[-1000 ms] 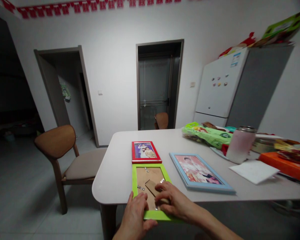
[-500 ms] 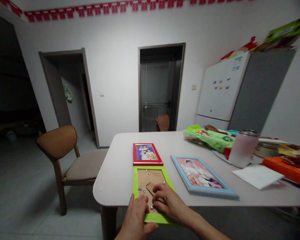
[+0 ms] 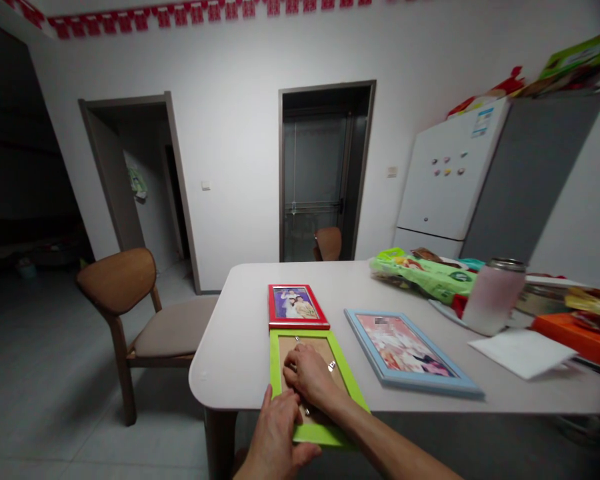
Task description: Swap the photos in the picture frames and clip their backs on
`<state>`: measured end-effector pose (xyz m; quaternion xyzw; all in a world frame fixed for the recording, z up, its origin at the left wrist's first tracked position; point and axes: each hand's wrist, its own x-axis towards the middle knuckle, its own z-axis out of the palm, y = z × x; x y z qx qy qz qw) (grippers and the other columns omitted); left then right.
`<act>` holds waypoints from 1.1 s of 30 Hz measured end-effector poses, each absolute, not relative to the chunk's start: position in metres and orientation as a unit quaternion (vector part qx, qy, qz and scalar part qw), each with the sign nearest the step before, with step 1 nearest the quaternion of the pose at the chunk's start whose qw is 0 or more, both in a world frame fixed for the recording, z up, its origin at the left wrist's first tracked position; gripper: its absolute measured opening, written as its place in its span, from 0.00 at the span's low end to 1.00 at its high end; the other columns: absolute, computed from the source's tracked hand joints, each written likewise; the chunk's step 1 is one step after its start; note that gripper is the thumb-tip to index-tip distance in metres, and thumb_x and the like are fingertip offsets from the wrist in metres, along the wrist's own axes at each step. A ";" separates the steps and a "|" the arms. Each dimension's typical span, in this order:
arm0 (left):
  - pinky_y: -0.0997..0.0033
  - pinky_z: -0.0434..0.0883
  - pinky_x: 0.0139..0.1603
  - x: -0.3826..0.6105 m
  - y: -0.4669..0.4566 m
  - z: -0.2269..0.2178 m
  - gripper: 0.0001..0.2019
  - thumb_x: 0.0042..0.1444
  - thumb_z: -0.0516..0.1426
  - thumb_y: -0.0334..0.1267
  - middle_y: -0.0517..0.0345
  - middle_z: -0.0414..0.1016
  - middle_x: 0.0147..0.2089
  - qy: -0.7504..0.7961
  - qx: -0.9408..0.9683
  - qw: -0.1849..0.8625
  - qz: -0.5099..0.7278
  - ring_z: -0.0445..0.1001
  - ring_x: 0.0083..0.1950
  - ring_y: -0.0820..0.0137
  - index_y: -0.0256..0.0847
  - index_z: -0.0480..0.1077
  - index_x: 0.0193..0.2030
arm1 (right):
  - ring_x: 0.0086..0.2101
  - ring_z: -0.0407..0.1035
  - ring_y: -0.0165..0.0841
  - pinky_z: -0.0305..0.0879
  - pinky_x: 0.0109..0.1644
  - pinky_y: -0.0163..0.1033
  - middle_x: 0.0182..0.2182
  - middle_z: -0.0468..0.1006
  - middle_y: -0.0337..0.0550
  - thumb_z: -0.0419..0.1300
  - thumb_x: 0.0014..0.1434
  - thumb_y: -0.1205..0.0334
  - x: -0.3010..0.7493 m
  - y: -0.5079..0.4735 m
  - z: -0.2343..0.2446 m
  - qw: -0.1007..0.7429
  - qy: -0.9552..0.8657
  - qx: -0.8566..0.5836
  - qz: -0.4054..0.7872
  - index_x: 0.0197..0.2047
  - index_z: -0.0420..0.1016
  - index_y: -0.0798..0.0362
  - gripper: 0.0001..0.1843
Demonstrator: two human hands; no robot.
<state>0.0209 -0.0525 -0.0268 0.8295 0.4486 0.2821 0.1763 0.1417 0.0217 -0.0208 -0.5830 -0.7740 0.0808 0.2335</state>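
Note:
A lime-green picture frame point(image 3: 278, 373) lies face down at the table's near edge, showing its brown cardboard backing point(image 3: 325, 353) and small metal clips. My left hand point(image 3: 275, 430) grips the frame's near left corner, with the thumb by its lower bar. My right hand point(image 3: 307, 373) rests on the backing, its fingers bunched near the left clips and hiding part of the board. A red-framed wedding photo point(image 3: 296, 307) lies directly beyond the green frame. To the right lies a light-blue framed picture point(image 3: 405, 347).
A pale rounded table point(image 3: 215, 360) bears a green snack bag point(image 3: 423, 277), a pink flask point(image 3: 495, 297), white paper point(image 3: 523, 353) and an orange box point(image 3: 575, 340). A wooden chair point(image 3: 125, 287) stands left of the table. A white fridge point(image 3: 445, 173) stands behind.
My right hand has moved left and farther along the backing, now covering the cardboard flap seen earlier. The left hand stays at the corner, and the view has shifted slightly.

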 end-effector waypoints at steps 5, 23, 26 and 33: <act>0.45 0.49 0.56 0.020 -0.050 -0.036 0.22 0.31 0.64 0.33 0.50 0.69 0.45 0.442 0.832 0.170 0.288 0.65 0.49 0.61 0.40 0.65 0.37 | 0.35 0.63 0.31 0.54 0.38 0.33 0.33 0.72 0.45 0.48 0.53 0.56 0.158 0.040 -0.021 0.227 -0.752 -0.617 0.055 0.36 0.73 0.55 0.17; 0.43 0.52 0.54 0.020 -0.048 -0.035 0.28 0.32 0.64 0.35 0.51 0.72 0.41 0.438 0.842 0.142 0.281 0.68 0.47 0.60 0.39 0.63 0.44 | 0.37 0.61 0.37 0.54 0.35 0.37 0.35 0.70 0.46 0.48 0.52 0.60 0.168 0.059 -0.024 0.197 -0.732 -0.652 0.023 0.35 0.75 0.47 0.14; 0.42 0.51 0.54 0.019 -0.045 -0.038 0.29 0.33 0.64 0.36 0.50 0.71 0.42 0.435 0.848 0.138 0.269 0.67 0.48 0.60 0.40 0.62 0.46 | 0.37 0.62 0.36 0.54 0.37 0.37 0.35 0.70 0.45 0.49 0.51 0.60 0.170 0.050 -0.017 0.205 -0.742 -0.638 0.032 0.39 0.73 0.47 0.15; 0.44 0.49 0.56 0.020 -0.044 -0.044 0.23 0.34 0.63 0.40 0.51 0.70 0.43 0.425 0.838 0.169 0.298 0.66 0.49 0.60 0.40 0.65 0.40 | 0.36 0.63 0.33 0.55 0.38 0.33 0.36 0.70 0.45 0.53 0.46 0.55 0.192 -0.005 -0.008 0.209 -0.775 -0.590 0.089 0.41 0.69 0.52 0.18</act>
